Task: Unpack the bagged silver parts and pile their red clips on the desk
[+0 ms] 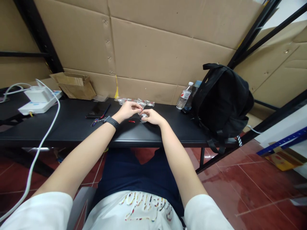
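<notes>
Both hands meet over the middle of the black tabletop. My right hand [153, 117] is closed around a small, shiny, clear round object [144, 118], too small to name surely. Just beside it, my left hand [129, 110] pinches with thumb and forefinger at the object's upper side; what lies between those fingertips, if anything, I cannot make out. A small red strip [131, 121] lies on the table just below my left hand. Behind the hands is a row of clear plastic wrappers [148, 103] with red marks.
A black backpack [223, 102] stands at the right, with a water bottle [184, 95] beside it. To the left are a phone [94, 110], a pen [106, 111], a keychain [96, 121], an open cardboard box [75, 86] and a white power strip [39, 103] with a cable. Cardboard panels wall the back.
</notes>
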Motion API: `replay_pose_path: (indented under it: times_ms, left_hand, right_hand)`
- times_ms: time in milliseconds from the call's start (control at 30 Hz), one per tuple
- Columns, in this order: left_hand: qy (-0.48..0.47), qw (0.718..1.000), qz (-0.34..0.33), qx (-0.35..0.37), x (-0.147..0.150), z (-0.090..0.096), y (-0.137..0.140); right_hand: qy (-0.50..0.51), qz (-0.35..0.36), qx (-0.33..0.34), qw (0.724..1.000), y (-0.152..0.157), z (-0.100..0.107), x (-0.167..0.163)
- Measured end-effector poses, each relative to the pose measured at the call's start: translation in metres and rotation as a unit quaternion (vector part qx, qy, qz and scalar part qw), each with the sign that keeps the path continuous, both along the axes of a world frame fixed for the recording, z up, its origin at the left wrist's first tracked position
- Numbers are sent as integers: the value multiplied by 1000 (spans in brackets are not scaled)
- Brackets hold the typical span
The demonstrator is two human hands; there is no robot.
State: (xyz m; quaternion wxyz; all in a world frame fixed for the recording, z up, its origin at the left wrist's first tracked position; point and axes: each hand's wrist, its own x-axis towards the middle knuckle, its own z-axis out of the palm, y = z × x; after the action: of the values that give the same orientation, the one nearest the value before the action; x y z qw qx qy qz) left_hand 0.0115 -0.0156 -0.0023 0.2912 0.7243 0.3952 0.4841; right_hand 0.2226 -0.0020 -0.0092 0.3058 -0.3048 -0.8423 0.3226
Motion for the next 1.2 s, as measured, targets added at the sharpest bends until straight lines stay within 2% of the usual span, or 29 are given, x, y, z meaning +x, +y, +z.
replay_pose_path:
  times_ms: [133, 267, 400, 500, 567, 700, 800, 867, 967, 1033, 1100, 1200]
  left_hand:
    - [20, 1000, 7, 8, -1, 0, -1]
    - [36, 997, 72, 18, -5, -2, 3]
    - [26, 997, 74, 12, -8, -5, 7]
    - [112, 990, 70, 56, -8, -6, 6]
    - [179, 981, 39, 66, -8, -5, 4]
    - [255, 961, -106, 32, -6, -3, -3]
    - [264, 954, -139, 36, -5, -3, -4]
    - [271, 954, -115, 59, -7, -4, -1]
    - [300, 948, -18, 107, -15, -6, 6]
    - [324, 941, 36, 89, -24, -8, 10]
    - [345, 936, 47, 54, -34, -11, 13]
    - [356, 933, 8, 47, -44, -12, 17]
  right_hand:
    - [-12, -15, 13, 1000, -5, 2, 0]
    - [55, -87, 2, 995, -6, 5, 1]
    - [108, -118, -28, 987, -2, 5, 2]
    - [103, -121, -26, 987, 1, 5, 2]
    - [97, -140, -5, 985, 2, 4, 3]
    - [103, -185, 44, 976, 6, 3, 6]
    - [105, -195, 50, 974, 10, 2, 8]
    - [109, -191, 48, 974, 12, 1, 8]
    - [116, -186, 42, 975, 13, 1, 9]
    - [114, -187, 39, 975, 13, 0, 9]
    - [112, -187, 38, 975, 13, 0, 9]
    - [107, -185, 34, 976, 11, 1, 8]
